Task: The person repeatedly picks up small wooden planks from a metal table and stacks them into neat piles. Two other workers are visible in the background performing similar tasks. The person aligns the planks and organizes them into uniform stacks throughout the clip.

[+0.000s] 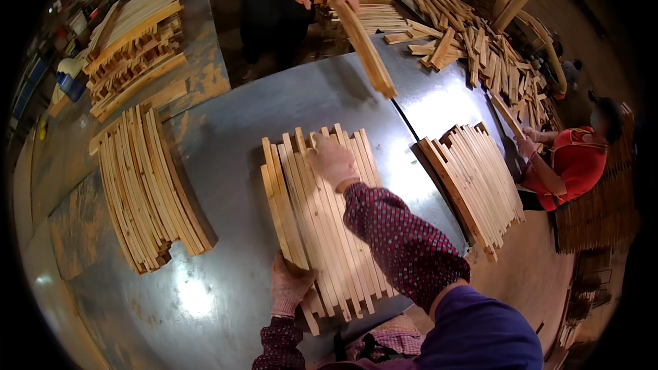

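Observation:
A row of long pale wooden strips [329, 233] lies side by side on the metal table in front of me, their ends uneven. My left hand [290, 286], in a light glove, closes round the near end of a strip at the row's left edge, its thumb across the wood. Across the far part of the row reaches my right hand [334, 163], also gloved. Its fingers are bent down on a strip near the far ends, and the fingertips are partly hidden.
Curved strips [147, 188] are stacked left, another row [476, 185] right. Across the metal table [233, 116], a co-worker's hands hold a thick wooden piece [363, 44]. Someone in red [572, 164] handles wood at right, by a loose pile [500, 68]. A tall stack [137, 41] stands far left.

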`<state>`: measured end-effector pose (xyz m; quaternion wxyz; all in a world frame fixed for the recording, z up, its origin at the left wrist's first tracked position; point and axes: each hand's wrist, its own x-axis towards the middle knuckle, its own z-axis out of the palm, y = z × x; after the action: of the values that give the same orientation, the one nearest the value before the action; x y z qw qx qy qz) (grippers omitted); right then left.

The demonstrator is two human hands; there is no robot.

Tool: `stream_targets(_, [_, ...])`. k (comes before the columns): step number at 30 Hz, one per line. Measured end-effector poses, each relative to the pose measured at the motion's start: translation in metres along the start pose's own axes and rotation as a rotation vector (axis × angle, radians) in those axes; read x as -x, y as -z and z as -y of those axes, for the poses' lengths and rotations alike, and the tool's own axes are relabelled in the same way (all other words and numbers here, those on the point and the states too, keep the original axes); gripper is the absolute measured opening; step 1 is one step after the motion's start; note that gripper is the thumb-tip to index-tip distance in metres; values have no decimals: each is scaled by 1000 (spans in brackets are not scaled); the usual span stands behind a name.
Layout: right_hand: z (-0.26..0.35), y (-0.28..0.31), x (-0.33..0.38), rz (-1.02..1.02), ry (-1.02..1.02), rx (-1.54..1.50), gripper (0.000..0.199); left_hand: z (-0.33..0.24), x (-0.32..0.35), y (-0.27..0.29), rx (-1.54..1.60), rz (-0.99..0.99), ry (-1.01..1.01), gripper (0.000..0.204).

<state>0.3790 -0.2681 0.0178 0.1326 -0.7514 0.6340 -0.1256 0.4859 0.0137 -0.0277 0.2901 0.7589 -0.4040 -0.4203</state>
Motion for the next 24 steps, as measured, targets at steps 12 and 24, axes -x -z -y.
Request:
stream_targets(12, [-90, 8, -71, 237, 376, 477, 33, 45, 11, 31, -556, -295, 67, 97])
stream_targets(24, [-118, 78, 192, 347, -121, -7, 41, 12, 5, 35, -611, -198, 367, 105])
